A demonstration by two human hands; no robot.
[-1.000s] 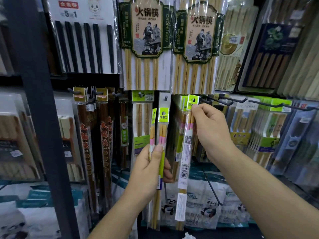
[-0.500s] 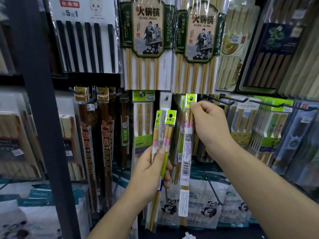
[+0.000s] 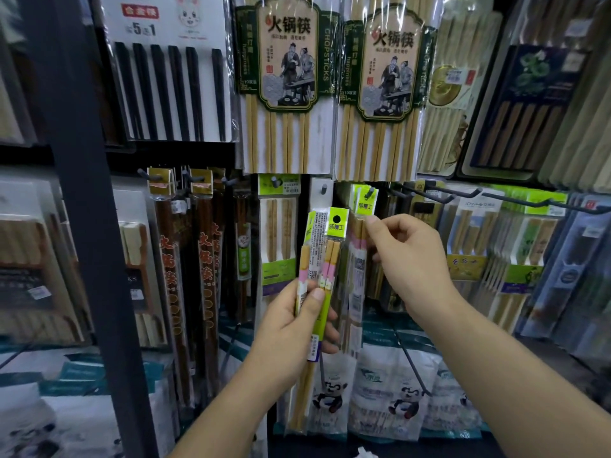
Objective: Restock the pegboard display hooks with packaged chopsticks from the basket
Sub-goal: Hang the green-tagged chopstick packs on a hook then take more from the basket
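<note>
My left hand (image 3: 291, 335) grips two slim packs of chopsticks (image 3: 332, 259) upright around their middle; they have lime-green headers and pink-banded sticks. Just to their right, a third pack of the same kind (image 3: 358, 282) hangs from a pegboard hook (image 3: 371, 192) by its green header. My right hand (image 3: 410, 259) is beside that hung pack with its fingers curled. Its index fingertip is at the pack's right edge just under the header, and it seems to pinch the pack there. No basket is in view.
Long black hooks (image 3: 443, 192) jut out to the right of the hung pack, toward me. Large bamboo chopstick packs (image 3: 284, 87) hang above, dark wooden ones (image 3: 205, 259) at left. A dark upright post (image 3: 86, 226) stands left. Panda-printed bags (image 3: 396, 398) sit below.
The right hand lifted the third pack onto the hook, where it now hangs; the hand has slid just below its header. The left hand raised its two packs and tilted them slightly right.
</note>
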